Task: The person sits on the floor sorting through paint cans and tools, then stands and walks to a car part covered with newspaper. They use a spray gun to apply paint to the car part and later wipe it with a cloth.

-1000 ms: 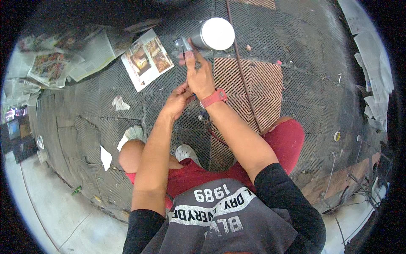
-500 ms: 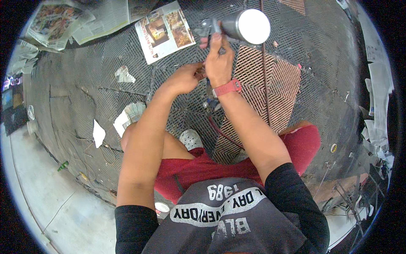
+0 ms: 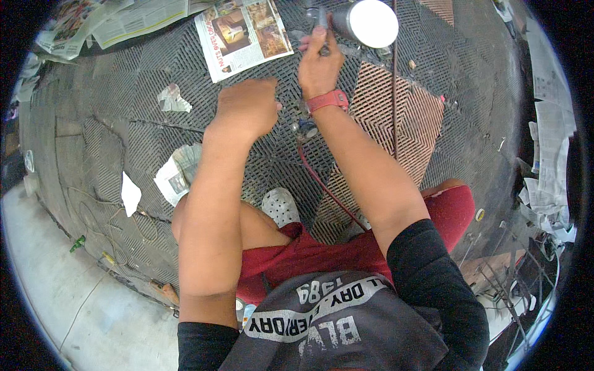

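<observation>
My right hand (image 3: 321,69), with a red watch on its wrist, is wrapped round a paint spray gun (image 3: 323,28). Its dark cup has a round white top (image 3: 374,23) tilted toward me, and its metal head is smeared. Below the wrist, metal fittings (image 3: 305,128) show, with a dark red hose (image 3: 322,187) running from them toward my legs. My left hand (image 3: 247,106) is curled like a fist, apart from the gun and just below a printed newspaper page (image 3: 245,37). Its fingers are mostly hidden, so whatever they may hold cannot be seen.
Black ribbed matting (image 3: 148,136) covers the floor, with a reddish-brown mat patch (image 3: 402,117) at right. Newspaper sheets (image 3: 142,25) lie far left, paper scraps (image 3: 130,193) nearer. A hose (image 3: 395,86) crosses the mat. More newspaper (image 3: 550,136) hangs along the right side.
My left hand has drawn away to the left from beside the spray gun. My right hand still grips the gun, a little farther up in view.
</observation>
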The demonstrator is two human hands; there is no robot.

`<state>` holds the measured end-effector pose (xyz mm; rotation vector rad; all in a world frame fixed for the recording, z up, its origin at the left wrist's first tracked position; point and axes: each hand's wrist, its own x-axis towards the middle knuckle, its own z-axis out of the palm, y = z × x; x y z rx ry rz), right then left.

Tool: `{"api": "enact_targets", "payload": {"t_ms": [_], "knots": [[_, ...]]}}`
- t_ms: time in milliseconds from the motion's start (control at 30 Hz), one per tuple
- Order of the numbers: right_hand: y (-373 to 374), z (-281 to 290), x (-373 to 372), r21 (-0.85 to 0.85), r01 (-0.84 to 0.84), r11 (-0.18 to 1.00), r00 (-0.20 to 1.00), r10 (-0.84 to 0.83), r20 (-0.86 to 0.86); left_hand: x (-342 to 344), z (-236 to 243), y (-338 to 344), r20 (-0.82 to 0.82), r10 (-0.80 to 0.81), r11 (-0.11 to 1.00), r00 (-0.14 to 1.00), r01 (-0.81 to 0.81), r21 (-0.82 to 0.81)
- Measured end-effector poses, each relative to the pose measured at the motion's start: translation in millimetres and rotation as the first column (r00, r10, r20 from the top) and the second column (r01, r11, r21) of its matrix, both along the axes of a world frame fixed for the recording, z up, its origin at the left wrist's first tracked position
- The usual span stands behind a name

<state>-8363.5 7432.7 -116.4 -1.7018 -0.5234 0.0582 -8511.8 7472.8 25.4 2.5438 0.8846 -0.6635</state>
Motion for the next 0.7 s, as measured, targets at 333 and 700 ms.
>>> {"api": "enact_targets", "payload": {"t_ms": [333,700], "knots": [[18,65,-33,0.141,-0.271,0.952,0.923,0.299,-0.243,-3,-5,19,0.103,0.031,0.999,0.994,-0.029,-0.016],[-57,91,23,0.029,0.077,0.997,0.941,-0.063,-0.331,62,-65,-3,0.503,0.152,0.832,0.851,0.165,-0.53]]}}
